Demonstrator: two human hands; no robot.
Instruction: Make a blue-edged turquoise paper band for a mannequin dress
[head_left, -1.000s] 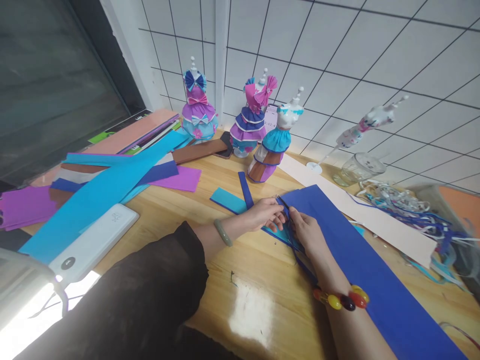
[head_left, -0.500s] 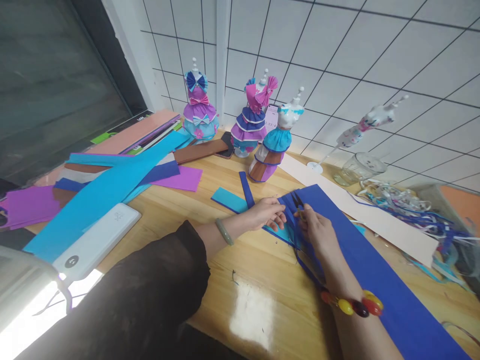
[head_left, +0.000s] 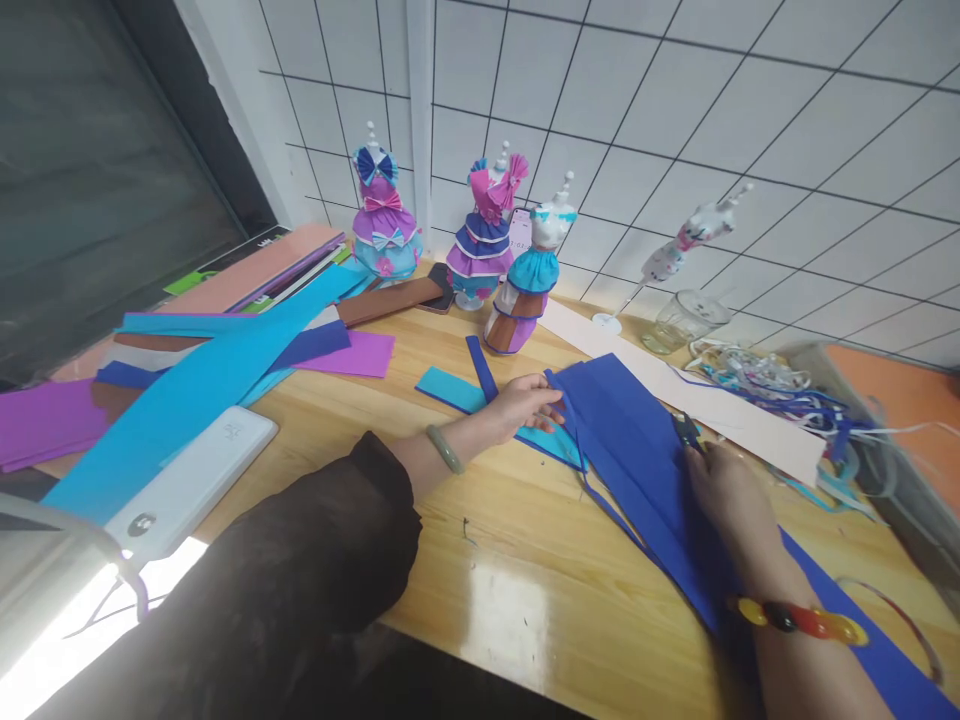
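Two hands work at the far side of the table point(head_left: 525, 540). The left hand point(head_left: 525, 405) has its thumb and fingertips together on what appears to be the upper end of a narrow blue strip point(head_left: 607, 510); its other fingers curl loosely. The strip hangs from the fingertips and runs toward the near edge, along the left side of a long blue sheet point(head_left: 637, 430). The right hand point(head_left: 731, 495) grips dark scissors point(head_left: 687, 432) over that sheet, well apart from the strip; the blade gap is too small to judge.

For good results, hold the strip by its edge and remove any twist. Direct the scissors' points away from the left fingertips. Caution: the loose sheet can slide or be nicked if the blades drop onto it.

A teal strip point(head_left: 551, 445) with blue edging lies just beneath the left hand and can be caught along with the work. Beyond stand three dressed mannequins point(head_left: 525, 300); to their right are a tilted form point(head_left: 686, 245), a glass jar point(head_left: 682, 322) and tangled ribbon offcuts point(head_left: 750, 372), which limit reach on that side.
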